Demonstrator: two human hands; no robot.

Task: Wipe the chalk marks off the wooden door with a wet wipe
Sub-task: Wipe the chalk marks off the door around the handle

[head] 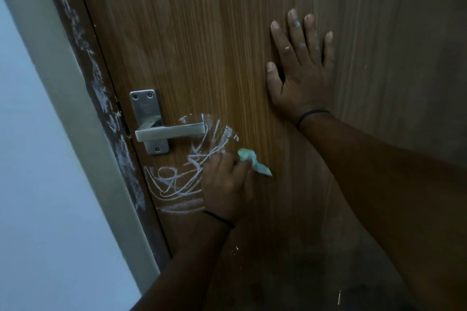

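Low on the wooden door, one patch of white chalk marks spreads beside and below the single steel lever handle. Right of the handle and a little lower, the left hand curls its fingers around one crumpled pale blue-green wet wipe, pressed to the wood at the scribble's right edge. Up and right of the handle, the right hand lies flat on the door, five fingers spread, holding nothing. Each wrist wears one thin black band. Left of the handle, the dark door frame shows white smears.
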